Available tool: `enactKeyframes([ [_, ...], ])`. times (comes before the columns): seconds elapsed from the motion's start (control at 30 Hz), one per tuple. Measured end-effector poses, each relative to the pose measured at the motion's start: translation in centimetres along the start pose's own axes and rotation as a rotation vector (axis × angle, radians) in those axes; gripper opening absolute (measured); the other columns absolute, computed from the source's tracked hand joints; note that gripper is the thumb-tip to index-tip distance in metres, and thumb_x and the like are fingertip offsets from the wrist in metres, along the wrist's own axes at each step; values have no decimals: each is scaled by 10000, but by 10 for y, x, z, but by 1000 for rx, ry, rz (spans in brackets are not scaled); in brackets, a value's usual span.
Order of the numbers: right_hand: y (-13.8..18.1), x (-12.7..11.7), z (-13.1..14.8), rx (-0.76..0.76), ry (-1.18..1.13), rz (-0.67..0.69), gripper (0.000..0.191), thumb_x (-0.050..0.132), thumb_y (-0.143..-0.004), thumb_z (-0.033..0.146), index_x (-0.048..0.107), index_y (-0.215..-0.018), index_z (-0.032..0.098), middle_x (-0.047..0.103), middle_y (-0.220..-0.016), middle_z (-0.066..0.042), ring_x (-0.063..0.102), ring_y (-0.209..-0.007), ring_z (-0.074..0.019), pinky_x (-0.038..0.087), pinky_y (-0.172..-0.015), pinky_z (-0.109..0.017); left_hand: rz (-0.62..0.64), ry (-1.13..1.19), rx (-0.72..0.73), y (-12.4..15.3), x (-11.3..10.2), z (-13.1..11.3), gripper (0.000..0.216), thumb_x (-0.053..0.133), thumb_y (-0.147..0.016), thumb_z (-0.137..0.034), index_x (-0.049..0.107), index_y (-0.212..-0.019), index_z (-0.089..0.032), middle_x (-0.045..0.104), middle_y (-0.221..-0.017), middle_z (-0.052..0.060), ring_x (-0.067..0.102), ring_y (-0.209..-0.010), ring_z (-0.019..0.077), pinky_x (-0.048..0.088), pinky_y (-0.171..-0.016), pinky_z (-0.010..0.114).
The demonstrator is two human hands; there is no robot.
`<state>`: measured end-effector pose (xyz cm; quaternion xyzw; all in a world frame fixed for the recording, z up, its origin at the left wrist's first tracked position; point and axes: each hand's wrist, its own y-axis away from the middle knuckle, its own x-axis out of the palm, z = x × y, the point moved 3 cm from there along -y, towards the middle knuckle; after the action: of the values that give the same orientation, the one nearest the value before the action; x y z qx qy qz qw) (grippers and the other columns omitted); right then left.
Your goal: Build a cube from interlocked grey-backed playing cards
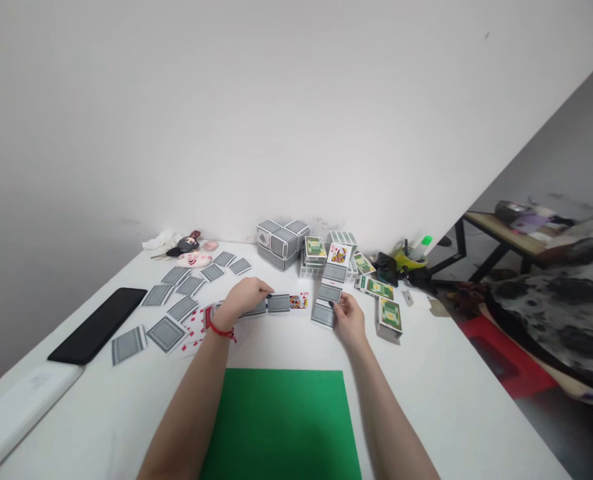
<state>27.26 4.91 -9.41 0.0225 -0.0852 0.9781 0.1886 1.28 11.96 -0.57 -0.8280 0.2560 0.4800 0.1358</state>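
My left hand (248,296), with a red cord bracelet (221,331) at its wrist, pinches at a row of grey-backed playing cards (278,303). A face-up king (299,301) shows at the right end of that row; part of the row is hidden behind the hand. Closed on the edge of a second strip of linked cards (323,314) is my right hand (349,318). This strip runs away from me, with a face-up queen (339,254) at its far end, by the card boxes. Behind both hands stands a heart-like block made of folded cards (283,244).
Loose cards (166,333) lie on the left of the white table, near a black phone (98,325). Green card boxes (389,317) stand at the right and back. A green mat (284,423) lies between my forearms. A plain wall rises behind.
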Motion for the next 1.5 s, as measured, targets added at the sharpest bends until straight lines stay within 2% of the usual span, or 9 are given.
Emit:
enactKeyframes([
  [0.27,6,14,10,87,-180,-3,352,730,-582,362,506,-812,215,570,-556,51,515,-495,-112,408,-493,-224,-25,-25,-13,0,3,1,300,463,-754,-176,730,-889,-203,721,-927,36,636,-861,187,430,-788,234],
  [0.43,8,22,16,89,-187,-13,368,736,-577,399,472,-758,217,501,-519,76,410,-419,-72,316,-406,-181,-128,56,32,-7,18,-24,345,464,-807,-309,661,-1058,-178,656,-1113,64,581,-1025,210,405,-891,268],
  [0.53,9,24,18,88,-174,-17,376,725,-592,427,465,-770,223,492,-533,77,427,-438,-80,342,-418,-185,21,312,41,-12,41,-42,396,538,-760,-363,620,-1098,-176,706,-915,29,635,-818,174,455,-726,229],
  [0.7,4,13,20,54,-113,-93,389,701,-591,472,465,-777,225,484,-543,70,479,-499,-107,422,-500,-232,174,369,26,-13,59,-52,147,565,-696,-270,656,-710,-156,642,-588,-8,600,-601,145,413,-580,206],
  [0.83,-3,-10,20,11,-4,-217,365,618,-623,496,502,-825,215,527,-602,44,514,-574,-133,433,-578,-264,182,378,-3,-9,48,-41,131,546,-678,-225,621,-599,-153,589,-501,-20,574,-533,127,388,-533,194],
  [1.0,-1,-25,20,3,303,-289,388,623,-595,451,582,-855,166,577,-687,-22,514,-663,-193,398,-654,-322,113,417,-76,-8,33,-24,214,468,-723,-215,671,-742,-151,599,-518,-10,568,-514,127,398,-502,198],
  [1.17,10,-15,35,-271,647,-523,517,633,-604,472,549,-991,139,546,-863,-77,487,-832,-235,379,-781,-387,82,515,-131,-12,41,-25,237,446,-742,-176,645,-861,-129,672,-663,33,644,-613,139,474,-560,205],
  [1.33,15,22,23,-46,297,33,340,616,-680,491,608,-818,180,568,-621,-4,475,-530,-141,395,-534,-274,92,566,-109,-16,52,-35,222,496,-754,-210,638,-903,-126,674,-666,40,646,-643,150,486,-584,224],
  [1.5,16,27,13,90,159,46,370,585,-689,552,545,-727,186,502,-424,53,406,-344,-97,317,-374,-224,-33,204,0,-14,42,-28,335,572,-726,-299,640,-1040,-202,639,-1078,59,569,-1001,223,438,-853,315],
])
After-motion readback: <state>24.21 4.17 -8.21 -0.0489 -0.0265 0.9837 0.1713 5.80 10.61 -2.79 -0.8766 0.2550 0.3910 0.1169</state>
